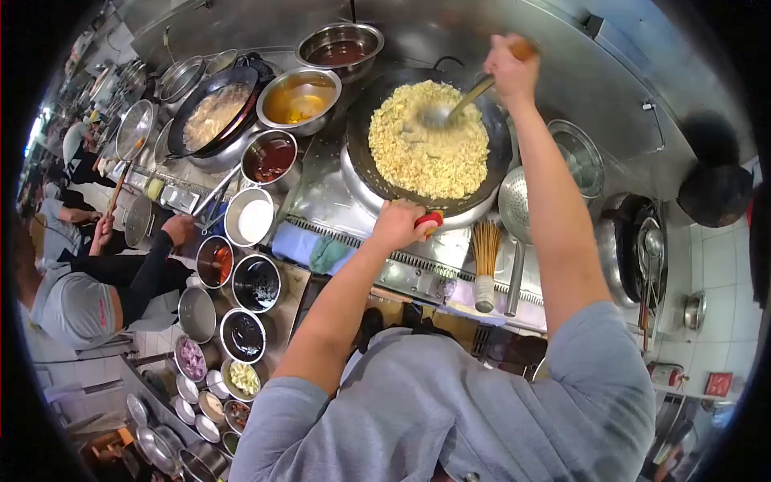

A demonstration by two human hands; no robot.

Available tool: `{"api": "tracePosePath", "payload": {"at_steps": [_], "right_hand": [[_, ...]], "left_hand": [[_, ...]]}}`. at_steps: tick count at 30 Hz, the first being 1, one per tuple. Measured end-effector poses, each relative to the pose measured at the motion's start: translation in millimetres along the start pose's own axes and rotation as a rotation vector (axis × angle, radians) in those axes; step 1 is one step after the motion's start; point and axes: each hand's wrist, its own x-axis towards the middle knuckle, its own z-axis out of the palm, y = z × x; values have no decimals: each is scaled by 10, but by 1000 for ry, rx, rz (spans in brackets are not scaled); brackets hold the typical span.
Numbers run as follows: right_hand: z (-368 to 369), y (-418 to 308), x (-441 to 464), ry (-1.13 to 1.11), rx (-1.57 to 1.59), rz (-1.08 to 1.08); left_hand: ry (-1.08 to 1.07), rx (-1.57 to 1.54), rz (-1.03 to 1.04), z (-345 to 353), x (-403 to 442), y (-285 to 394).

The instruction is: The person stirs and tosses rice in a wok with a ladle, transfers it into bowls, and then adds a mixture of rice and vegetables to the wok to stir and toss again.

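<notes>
Head view: clasping ladle (472, 95) with right grip (514, 72), red-ended handle (432, 219) with left grip (398, 226); could scatter yellow food (430, 165) over wok (499, 165) edge by stirring too hard.

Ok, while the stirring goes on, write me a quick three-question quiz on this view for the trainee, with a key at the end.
1. Multiple choice: what does the right hand hold over the yellow food?
a) a knife
b) a ladle
c) a pair of tongs

2. True or false: the left hand is at the far side of the wok, away from the person's body.

3. Fill in the blank: as seen in the picture, the perforated skimmer is to the ____ of the bamboo brush.

Key:
1. b, a ladle.
2. False; the left hand is at the near side.
3. Right.
</notes>
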Motion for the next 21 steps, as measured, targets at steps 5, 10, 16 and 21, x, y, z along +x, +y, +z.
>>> {"api": "tracePosePath", "payload": {"at_steps": [5, 10, 16, 21], "right_hand": [[271, -343, 299, 122, 9, 85], [222, -225, 7, -32, -165, 250], [-291, -1178, -583, 22, -59, 112], [42, -343, -1060, 73, 126, 55]], "left_hand": [[52, 79, -14, -62, 6, -32], [4, 53, 3, -32, 9, 40], [112, -10, 48, 65, 24, -113], [29, -9, 28, -27, 2, 5]]}}
